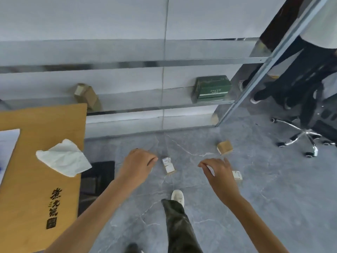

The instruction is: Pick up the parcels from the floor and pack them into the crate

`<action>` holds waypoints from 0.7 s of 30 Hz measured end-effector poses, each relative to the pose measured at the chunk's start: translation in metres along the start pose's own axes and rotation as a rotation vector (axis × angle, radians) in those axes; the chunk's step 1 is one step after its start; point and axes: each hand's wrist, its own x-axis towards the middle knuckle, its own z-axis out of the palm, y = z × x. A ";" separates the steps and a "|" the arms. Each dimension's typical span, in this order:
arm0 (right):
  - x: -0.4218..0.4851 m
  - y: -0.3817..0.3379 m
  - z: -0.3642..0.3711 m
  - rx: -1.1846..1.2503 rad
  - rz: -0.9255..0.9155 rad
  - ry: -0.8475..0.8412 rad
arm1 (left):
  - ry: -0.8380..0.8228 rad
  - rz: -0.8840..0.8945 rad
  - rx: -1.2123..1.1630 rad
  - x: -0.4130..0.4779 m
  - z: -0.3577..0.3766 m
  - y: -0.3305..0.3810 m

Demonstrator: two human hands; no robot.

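Between the left hand (138, 165) and the right hand (217, 172), on the grey veined stone floor (255, 207), lies a small white-labelled cardboard parcel (168, 166), close by the left fingertips yet untouched. Both hands hang over the floor with fingers loosely curled, holding nothing. Just right of the right hand sits a second white-labelled parcel (237, 175); beyond that hand, a plain brown cardboard parcel (224, 147). Left of the left hand stands a dark crate (98, 178) (half hidden under the wooden tabletop (36, 198), which bears a crumpled white tissue (63, 157)).
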 end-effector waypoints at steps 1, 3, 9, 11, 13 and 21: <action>0.020 0.016 0.010 0.007 0.010 -0.044 | -0.005 -0.054 -0.028 0.019 0.013 -0.001; 0.060 0.048 0.036 0.014 0.015 -0.101 | -0.022 -0.143 -0.064 0.058 0.046 -0.008; 0.155 0.138 0.173 0.123 0.114 -0.251 | -0.132 -0.308 -0.127 0.161 0.189 -0.069; 0.181 0.173 0.240 0.192 0.154 -0.314 | -0.166 -0.362 -0.152 0.190 0.258 -0.100; 0.199 0.207 0.309 0.255 0.210 -0.371 | -0.235 -0.447 -0.198 0.215 0.330 -0.130; 0.250 0.318 0.566 0.351 0.544 -0.654 | -0.478 -0.797 -0.644 0.291 0.592 -0.228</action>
